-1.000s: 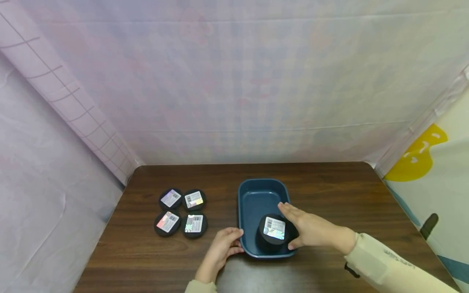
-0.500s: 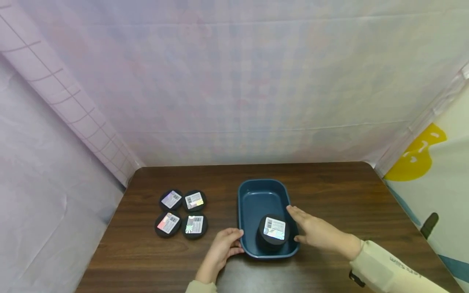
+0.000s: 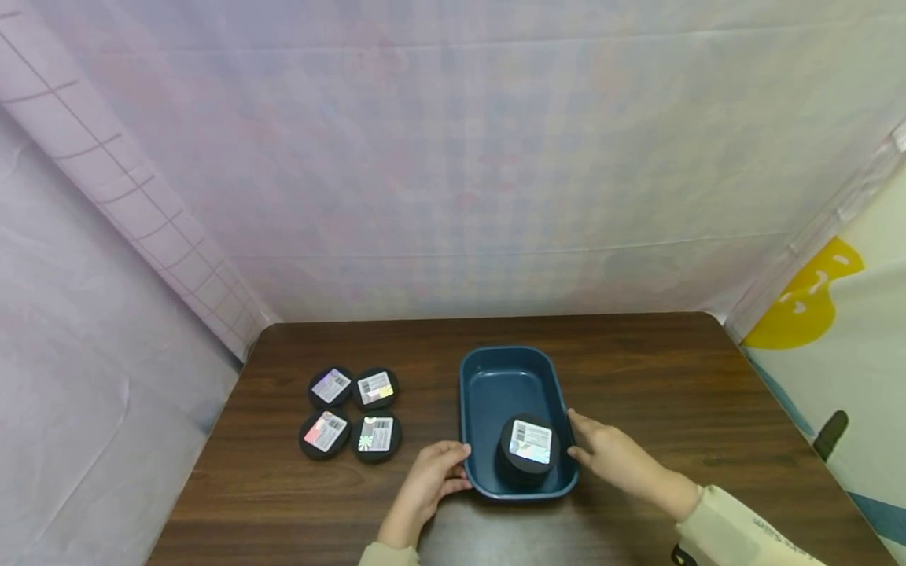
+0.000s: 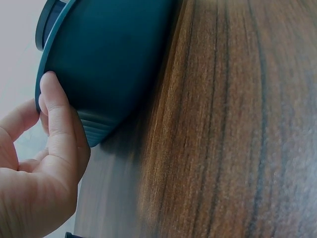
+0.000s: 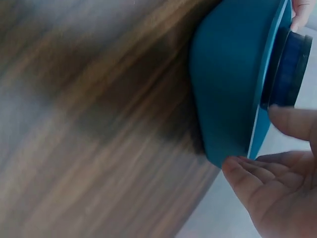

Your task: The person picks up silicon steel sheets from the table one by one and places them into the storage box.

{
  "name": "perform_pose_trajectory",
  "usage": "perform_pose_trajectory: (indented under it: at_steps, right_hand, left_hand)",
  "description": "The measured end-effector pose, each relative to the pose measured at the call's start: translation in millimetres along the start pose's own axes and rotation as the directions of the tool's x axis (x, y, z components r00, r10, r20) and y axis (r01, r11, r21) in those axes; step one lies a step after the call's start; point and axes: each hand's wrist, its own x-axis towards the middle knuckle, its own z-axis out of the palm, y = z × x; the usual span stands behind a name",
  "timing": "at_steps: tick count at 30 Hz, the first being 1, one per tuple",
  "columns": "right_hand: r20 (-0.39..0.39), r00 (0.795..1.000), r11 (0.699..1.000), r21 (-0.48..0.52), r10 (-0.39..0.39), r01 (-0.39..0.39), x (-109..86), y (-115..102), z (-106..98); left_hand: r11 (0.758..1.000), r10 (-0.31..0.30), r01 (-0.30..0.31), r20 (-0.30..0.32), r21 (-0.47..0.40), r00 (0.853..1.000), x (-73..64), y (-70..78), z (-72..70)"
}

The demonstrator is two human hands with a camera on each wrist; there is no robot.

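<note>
A dark blue rectangular tray (image 3: 508,393) sits on the wooden table. In its near half stands a round black tub (image 3: 522,468) with a white barcode label on top. My left hand (image 3: 430,481) pinches the tray's left rim near the front corner; the left wrist view shows fingertips on the outer wall (image 4: 114,44). At the right rim is my right hand (image 3: 619,460), its thumb and fingers spread apart. In the right wrist view that thumb (image 5: 292,121) is at the rim beside the tub, and the fingertips (image 5: 235,171) are at the outer wall.
Several round black discs with white labels lie grouped on the left of the table, among them a near-right one (image 3: 376,448) and a far-left one (image 3: 330,401). A pale cloth wall (image 3: 495,196) rises behind the table (image 3: 651,377). Another cloth hangs at the right.
My right hand has drawn away from the tub, rightward and toward me, to the tray's right rim. The tub stays in the tray. My left hand keeps its place.
</note>
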Motion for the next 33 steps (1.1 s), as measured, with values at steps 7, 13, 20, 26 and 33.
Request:
perform_pose_trajectory:
  at_steps: [7,13,20,26,33]
  right_hand:
    - [0.014,0.983,0.958,0.221,0.182,-0.181,-0.6,-1,7]
    - [0.0,0.962,0.915,0.308,0.272,-0.258,-2.0,1,11]
    - [0.011,0.96,0.842,0.476,0.281,-0.252,-8.0,6,19]
    - [0.082,0.951,0.74,0.609,0.3,-0.286,-8.9,6,24]
    - [0.214,0.913,0.508,0.775,0.348,-0.376,-9.0,12,28]
  left_hand:
    - [1.0,0.001,-0.001,0.001,-0.005,1.0,-1.5,0.0,0.2]
    - [1.0,-0.004,0.004,0.004,-0.011,1.0,-1.1,-2.4,0.0]
    - [1.0,-0.002,0.002,0.008,-0.012,1.0,-2.8,-3.1,0.5]
    - [1.0,0.004,-0.004,0.001,-0.015,1.0,-6.5,-1.4,-0.8]
    - [1.0,0.02,-0.02,0.007,-0.013,1.0,-3.3,1.6,0.5]
